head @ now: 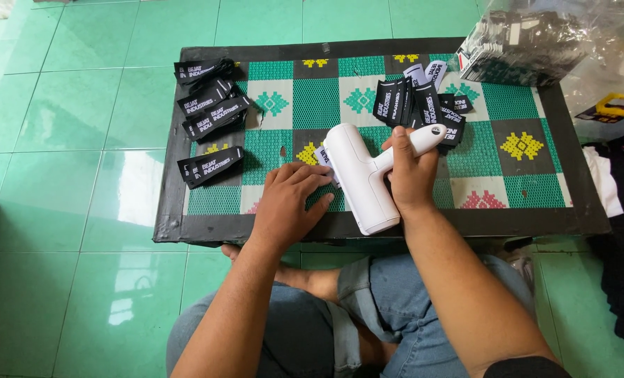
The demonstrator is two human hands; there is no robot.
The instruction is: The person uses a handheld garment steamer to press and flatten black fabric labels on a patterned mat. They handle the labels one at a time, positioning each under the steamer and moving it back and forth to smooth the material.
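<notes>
Meanwhile, a person seated cross-legged on a green tiled floor (81, 105) worked at a low board table covered with a green, white and grey patterned mat (508, 189), the right hand (411, 175) wrapped closed around the handle of a white plastic T-shaped handheld device (364, 178) whose broad head lay near the middle of the near edge. The left hand (287, 203) rested palm down and flat, fingers loosely spread, just beside the device's head, pressing on a small white label (324, 155) that peeked out between fingertips and device; whether it gripped the label could not be told. Judging by the piles, the job looked well under way but far from over: several bundles of black woven labels with white lettering (210, 108) sat gathered along the left edge, seemingly dealt with, while a loose heap of black and white labels (420, 105) lay near the far edge, right of centre, apparently waiting. At the far right corner a clear plastic bag stuffed with more black labels (518, 45) suggested a large stock was left. A yellow-handled tool (620, 108) lay beyond the right edge, off the table, untouched
</notes>
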